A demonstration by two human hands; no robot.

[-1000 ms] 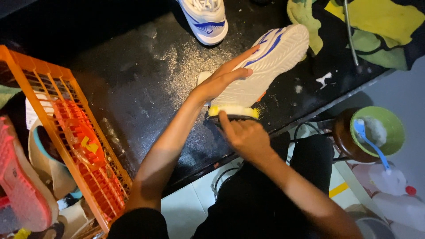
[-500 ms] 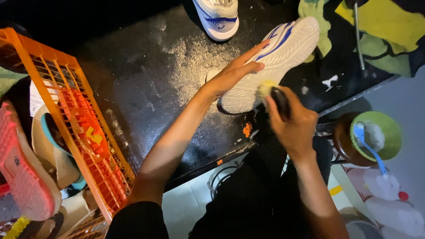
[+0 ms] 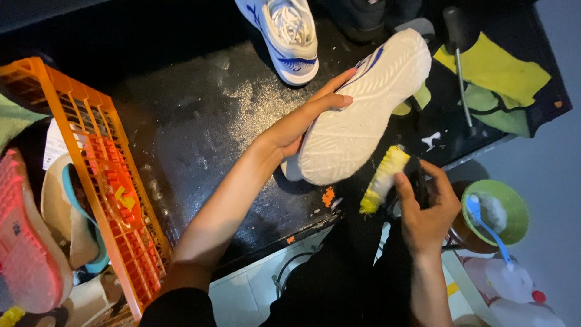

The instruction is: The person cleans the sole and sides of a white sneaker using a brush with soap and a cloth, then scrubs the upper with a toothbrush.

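My left hand [image 3: 302, 121] grips the side of a white sneaker [image 3: 363, 115] with blue stripes, tilted so its pale sole faces up, on a wet black table [image 3: 200, 139]. My right hand [image 3: 426, 209] holds a black-handled brush with yellow bristles [image 3: 382, 180] just off the heel end of the sole, at the table's near edge. The bristles sit apart from the shoe. The second white and blue sneaker [image 3: 284, 33] stands upright at the far side of the table.
An orange plastic crate [image 3: 103, 175] stands at the left with other shoes beside it, among them a pink one [image 3: 24, 248]. A green bowl [image 3: 497, 212] holding a blue brush sits at lower right. Yellow and green cloths [image 3: 493, 79] lie at upper right.
My right hand has drawn the brush off the sole and down toward the table's near edge. The left hand keeps its hold on the sneaker.
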